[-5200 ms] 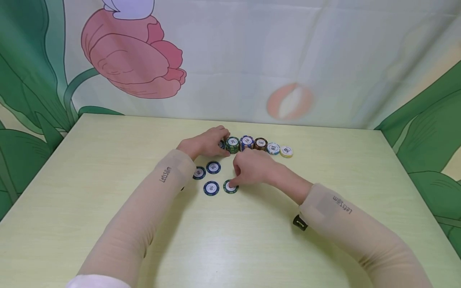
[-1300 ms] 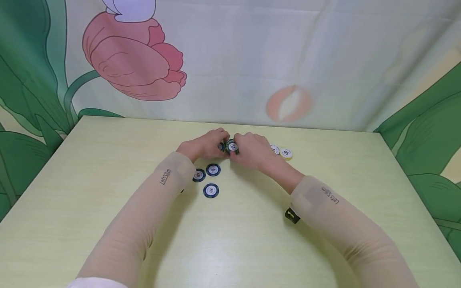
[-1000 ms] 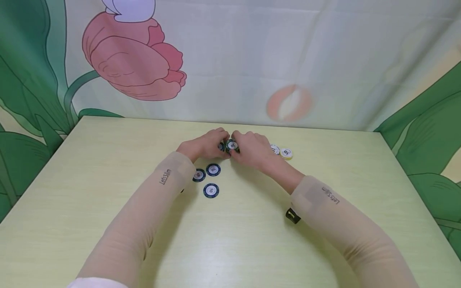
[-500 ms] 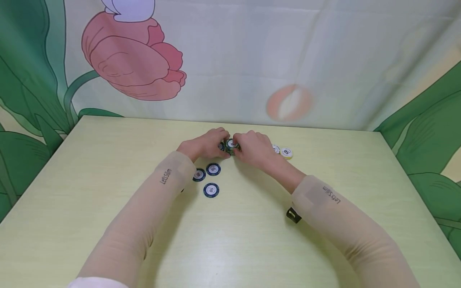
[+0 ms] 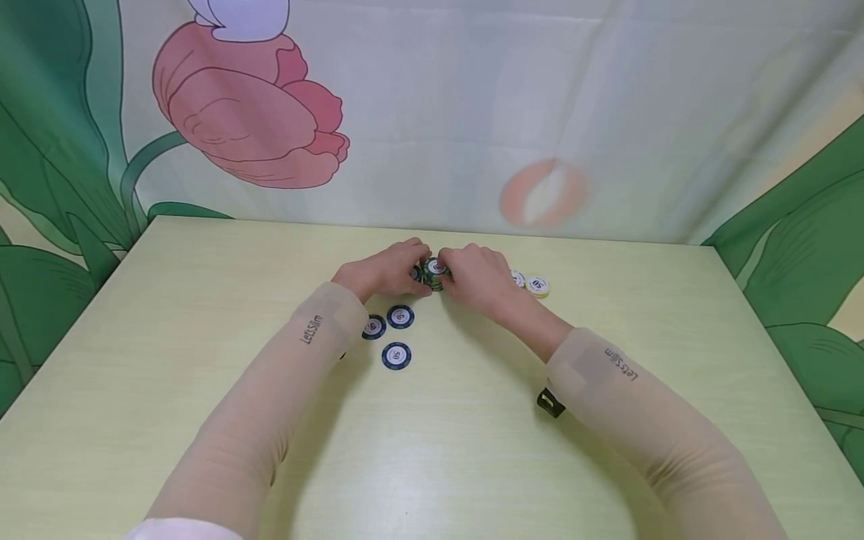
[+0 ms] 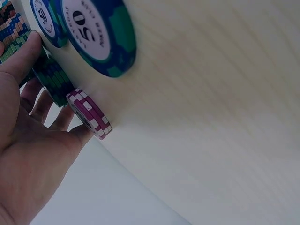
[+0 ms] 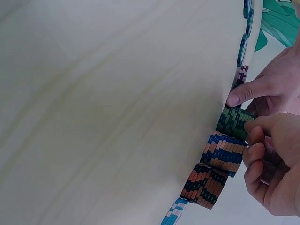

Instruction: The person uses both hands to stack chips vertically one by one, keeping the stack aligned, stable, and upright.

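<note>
In the head view my left hand (image 5: pixel 385 270) reaches round a dark blue stack of poker chips (image 5: pixel 415 274), with thumb in front and fingers behind. The left wrist view shows that thumb against the neighbouring green chip stack; a low purple-and-white stack (image 6: pixel 91 114) lies by the little finger. My right hand (image 5: pixel 478 277) pinches at the top of the green chip stack (image 5: pixel 435 282) with thumb and forefinger. Its other fingers curl beside the blue-and-tan stack (image 7: pixel 221 152) in the right wrist view.
Loose blue chips marked 50 (image 5: pixel 396 355) lie flat nearer the person. Rightward along the row come a brown-and-black stack (image 7: pixel 204 185), a white-and-blue stack (image 5: pixel 518 278) and a yellow-edged one (image 5: pixel 537 286). A printed curtain (image 5: pixel 432 112) hangs behind the table (image 5: pixel 432 450).
The right hand has moved from a loose green chip on the table to the green stack, and that chip is gone from its spot. Lately its fingers shift slightly there; the left hand stays put.
</note>
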`<state>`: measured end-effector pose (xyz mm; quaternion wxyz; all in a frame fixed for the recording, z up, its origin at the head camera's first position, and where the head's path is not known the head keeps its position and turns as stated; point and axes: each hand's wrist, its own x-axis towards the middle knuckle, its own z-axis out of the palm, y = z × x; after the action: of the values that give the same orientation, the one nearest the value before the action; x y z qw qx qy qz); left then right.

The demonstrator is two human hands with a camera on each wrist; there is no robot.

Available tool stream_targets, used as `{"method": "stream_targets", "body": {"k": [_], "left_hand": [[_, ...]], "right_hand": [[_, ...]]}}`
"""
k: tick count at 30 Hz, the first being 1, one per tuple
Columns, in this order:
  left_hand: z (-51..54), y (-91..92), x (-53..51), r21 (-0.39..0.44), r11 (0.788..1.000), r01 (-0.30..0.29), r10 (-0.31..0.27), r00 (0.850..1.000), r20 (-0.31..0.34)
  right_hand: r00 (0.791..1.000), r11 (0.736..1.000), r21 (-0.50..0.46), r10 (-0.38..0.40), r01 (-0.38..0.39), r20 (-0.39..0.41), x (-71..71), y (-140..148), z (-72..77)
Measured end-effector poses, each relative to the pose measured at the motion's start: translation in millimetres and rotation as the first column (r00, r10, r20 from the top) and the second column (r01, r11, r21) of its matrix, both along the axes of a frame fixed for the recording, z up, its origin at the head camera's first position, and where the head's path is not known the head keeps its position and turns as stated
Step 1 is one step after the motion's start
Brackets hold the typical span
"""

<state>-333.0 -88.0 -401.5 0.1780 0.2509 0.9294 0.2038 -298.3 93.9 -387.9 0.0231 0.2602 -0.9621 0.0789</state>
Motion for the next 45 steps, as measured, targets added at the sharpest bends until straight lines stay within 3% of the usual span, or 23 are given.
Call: {"method": "stream_targets", "body": {"k": [9,26,37,45], "left_hand": [[-1.1,-0.3,-0.9,0.008,1.0,0.004,-0.004,1.0,-0.001],[-2.9,-1.8,-1.4,0.004,1.0,0.004,-0.004,1.0,-0.002],[-3.4,-8.2,1.9,0.053,0.997,0.061,-0.059,0.998,-0.038],[-5.9,-16.7,4.2,0.102,0.993,0.054,-0.052,0.998,-0.02]], "right_hand": [[1.0,1.0,-0.011,0.011,-0.011,0.002,1.8,-0.7,0.6],[0.993,0.992,0.056,0.109,-0.111,0.051,26.9,-7.7,-3.5],[0.99,0.991,-0.066,0.112,-0.118,-0.083,18.8,-8.4,-4.1],[0.99,0.994,-0.007,0.105,-0.106,-0.093,10.5,-9.6,-3.3]]}}
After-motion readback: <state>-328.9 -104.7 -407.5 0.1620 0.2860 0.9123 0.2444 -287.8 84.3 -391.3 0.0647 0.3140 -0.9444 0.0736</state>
